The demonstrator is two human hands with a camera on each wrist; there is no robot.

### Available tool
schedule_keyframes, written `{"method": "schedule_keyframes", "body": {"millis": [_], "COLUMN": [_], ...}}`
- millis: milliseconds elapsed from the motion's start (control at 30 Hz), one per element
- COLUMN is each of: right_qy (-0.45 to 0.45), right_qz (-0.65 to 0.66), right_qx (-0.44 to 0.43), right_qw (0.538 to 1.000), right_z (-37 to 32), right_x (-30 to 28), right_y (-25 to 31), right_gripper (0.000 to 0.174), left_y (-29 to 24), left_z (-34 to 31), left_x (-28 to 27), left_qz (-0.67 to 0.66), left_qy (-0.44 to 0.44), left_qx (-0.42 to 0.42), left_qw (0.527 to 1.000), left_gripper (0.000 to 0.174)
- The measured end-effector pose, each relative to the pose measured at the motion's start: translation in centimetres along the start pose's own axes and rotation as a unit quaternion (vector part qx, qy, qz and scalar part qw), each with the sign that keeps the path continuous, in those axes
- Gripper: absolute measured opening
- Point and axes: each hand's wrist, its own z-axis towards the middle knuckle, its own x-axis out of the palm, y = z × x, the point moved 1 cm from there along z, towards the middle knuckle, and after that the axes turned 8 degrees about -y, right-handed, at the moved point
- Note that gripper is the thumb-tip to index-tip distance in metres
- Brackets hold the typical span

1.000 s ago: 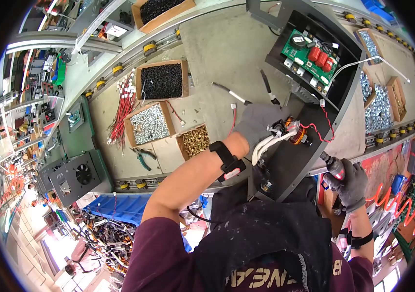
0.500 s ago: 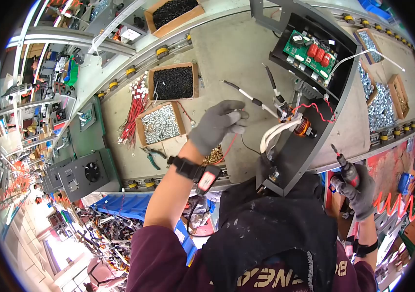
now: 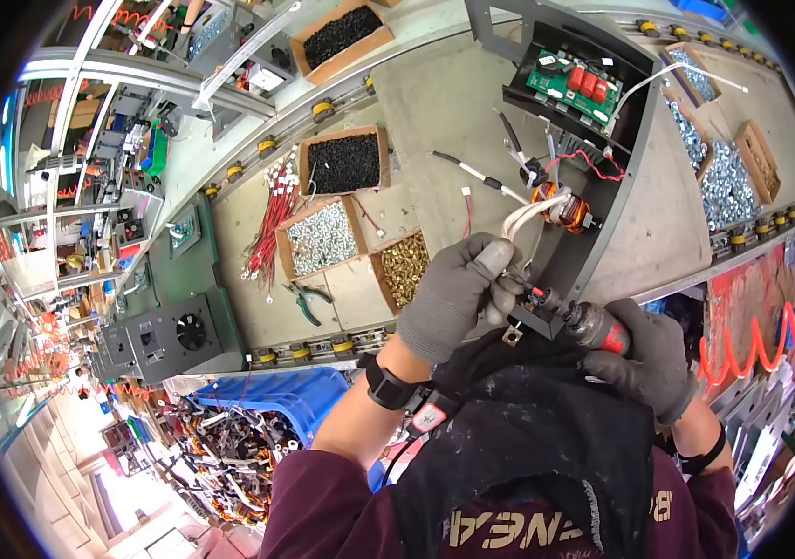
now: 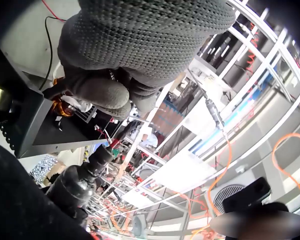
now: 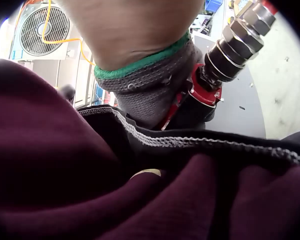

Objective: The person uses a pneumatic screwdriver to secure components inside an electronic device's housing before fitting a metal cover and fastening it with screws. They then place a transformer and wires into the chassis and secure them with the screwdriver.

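Note:
My gloved right hand (image 3: 651, 365) grips a power screwdriver (image 3: 598, 328), its tip aimed left at the near end of a black metal case (image 3: 573, 265). Close to that tip, my gloved left hand (image 3: 458, 296) has thumb and fingers bent together, pinching a small metal piece mostly hidden by the glove. In the left wrist view the driver (image 4: 72, 187) points up at the curled fingers (image 4: 102, 95). A copper-wound coil (image 3: 573, 214) with thick white wires (image 3: 520, 220) lies in the case, and a green circuit board (image 3: 547, 86) sits at its far end.
Left of the case stand boxes of black screws (image 3: 343, 164), silver screws (image 3: 323, 238) and brass-coloured fasteners (image 3: 403, 270). Pliers (image 3: 308, 304) and red wires (image 3: 276, 219) lie nearby. Silver fasteners (image 3: 729, 186) are heaped at right. An orange coiled hose (image 3: 757, 352) hangs beside the right arm.
My left hand left the coil, passed near the brass fastener box with fingers pinched, and came back to the case's near end. The right hand brought the screwdriver up and left to meet it.

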Motion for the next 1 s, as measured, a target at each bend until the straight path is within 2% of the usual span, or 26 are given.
{"method": "schedule_keyframes", "body": {"millis": [67,300,433,500,567,600,667,700,733,767,800,833,867,933,967,1000], "right_qy": [-0.009,-0.044,-0.031,0.028,0.048,0.074,0.032,-0.006,-0.016,-0.020,-0.024,-0.029,-0.015,0.022,0.017,0.066], "right_qz": [-0.008,-0.046,-0.052,0.129,0.185,0.237,0.275,0.305,0.311,0.340,0.370,0.273,0.189,0.105,0.114,0.063], "right_qx": [0.003,0.023,0.044,0.133,0.151,0.164,0.148,0.129,0.139,0.154,0.169,0.167,0.152,0.199,0.210,0.223], "right_qw": [1.000,0.998,0.997,0.982,0.970,0.955,0.949,0.944,0.940,0.927,0.913,0.947,0.970,0.974,0.971,0.971], "right_z": [-0.4,-1.5,-2.1,-2.4,-2.5,-2.7,-3.2,-3.5,-4.0,-4.4,-4.7,-4.5,-4.3,-3.9,-3.5,-3.0], "right_x": [-0.1,-0.5,-1.0,-1.2,-1.3,-1.3,-0.9,-0.9,-1.3,-2.0,-2.8,-4.3,-4.8,-4.5,-4.1,-3.6], "right_y": [0.1,-0.2,-0.8,-1.4,-2.2,-2.6,-3.7,-4.4,-5.4,-6.6,-7.9,-9.3,-10.8,-13.4,-14.4,-15.2], "right_gripper": [0.057,0.055,0.056,0.059,0.060,0.062,0.062,0.063,0.063,0.064,0.065,0.068,0.067,0.065,0.065,0.065], "left_y": [-0.4,-0.2,0.9,1.3,1.7,1.5,0.8,0.7,-0.4,-0.7,-1.2,-1.8,-2.1,-0.8,-1.1,-0.4], "left_z": [-0.2,0.1,0.2,0.3,0.7,0.6,0.6,1.4,1.6,2.7,3.8,5.1,6.7,11.4,12.3,13.9], "left_x": [1.3,3.8,5.3,5.7,5.6,5.7,5.6,3.9,3.3,1.3,0.0,-1.0,-1.9,-4.4,-3.6,-3.7], "left_qz": [0.076,0.084,0.088,0.091,-0.011,-0.003,-0.136,-0.118,-0.109,-0.086,-0.004,0.161,0.321,0.508,0.721,0.682], "left_qy": [-0.096,-0.134,-0.151,-0.149,-0.109,-0.106,-0.100,-0.061,-0.098,-0.089,-0.130,-0.133,-0.131,-0.022,0.023,0.080], "left_qx": [0.046,0.077,0.142,0.164,0.105,0.101,0.014,0.025,0.033,0.078,0.100,0.108,0.114,0.137,0.137,0.206], "left_qw": [0.991,0.984,0.974,0.971,0.988,0.989,0.986,0.991,0.989,0.989,0.986,0.972,0.931,0.850,0.679,0.697], "left_gripper": [0.031,0.029,0.026,0.026,0.037,0.037,0.050,0.058,0.039,0.035,0.028,0.025,0.024,0.043,0.070,0.074]}}
